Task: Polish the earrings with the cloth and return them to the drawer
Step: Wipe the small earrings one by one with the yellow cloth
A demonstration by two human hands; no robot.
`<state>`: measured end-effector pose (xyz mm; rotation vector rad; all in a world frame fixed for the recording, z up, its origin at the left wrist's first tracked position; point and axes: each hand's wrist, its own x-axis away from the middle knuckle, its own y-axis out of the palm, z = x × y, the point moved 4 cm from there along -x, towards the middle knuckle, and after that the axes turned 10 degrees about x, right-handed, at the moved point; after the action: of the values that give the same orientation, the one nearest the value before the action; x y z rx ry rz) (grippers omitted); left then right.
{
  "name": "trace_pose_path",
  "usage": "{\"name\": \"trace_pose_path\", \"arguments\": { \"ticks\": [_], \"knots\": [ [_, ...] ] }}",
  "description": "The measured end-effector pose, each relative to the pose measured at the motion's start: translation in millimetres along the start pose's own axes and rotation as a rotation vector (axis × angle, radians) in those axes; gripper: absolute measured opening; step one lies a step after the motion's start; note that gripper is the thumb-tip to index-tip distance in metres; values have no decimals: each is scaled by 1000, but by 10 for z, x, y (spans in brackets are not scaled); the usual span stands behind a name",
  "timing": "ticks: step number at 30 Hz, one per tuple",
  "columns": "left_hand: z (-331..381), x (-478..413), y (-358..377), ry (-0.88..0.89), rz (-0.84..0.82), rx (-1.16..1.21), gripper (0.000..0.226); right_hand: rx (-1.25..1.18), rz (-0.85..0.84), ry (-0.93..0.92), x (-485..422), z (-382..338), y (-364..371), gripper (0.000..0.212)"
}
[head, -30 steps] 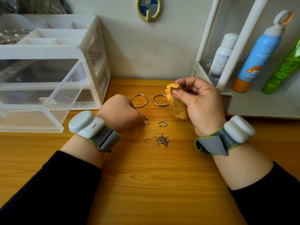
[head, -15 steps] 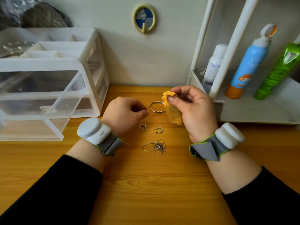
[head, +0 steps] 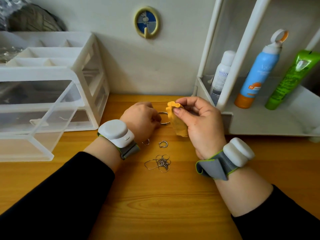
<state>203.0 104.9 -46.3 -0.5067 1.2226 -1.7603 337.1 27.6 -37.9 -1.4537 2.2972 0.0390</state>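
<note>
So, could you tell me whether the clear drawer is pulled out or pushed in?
Pulled out: the clear drawer juts well forward from the white organizer.

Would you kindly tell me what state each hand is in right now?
Left hand: curled beside a hoop; grip cannot be told.
Right hand: pinching the cloth.
</note>
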Motion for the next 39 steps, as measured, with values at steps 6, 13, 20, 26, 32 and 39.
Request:
{"name": "trace_pose_path", "arguments": {
  "ticks": [6, 13, 20, 26, 32, 39],
  "knots": [
    [34, -43, 17, 47, -6, 5, 17, 12, -15, 0, 2, 21, 12, 17],
    [47, -14, -1, 125, 76, 52, 17, 36, -18, -10, 6, 30, 29, 17],
    [21, 115, -197, 42, 232, 293, 12, 24, 1, -32, 26, -28, 11, 18],
    [36, 223, -303, 17, 216, 486, 8, 1, 67, -96, 21, -80, -30, 21],
    [128, 255, -277, 41, 131, 553, 12, 16, 82, -182, 10, -116, -47, 21],
    [185, 281, -282, 58, 86, 603, 17, 29, -14, -163, 13, -71, 22, 20]
  ]
}}
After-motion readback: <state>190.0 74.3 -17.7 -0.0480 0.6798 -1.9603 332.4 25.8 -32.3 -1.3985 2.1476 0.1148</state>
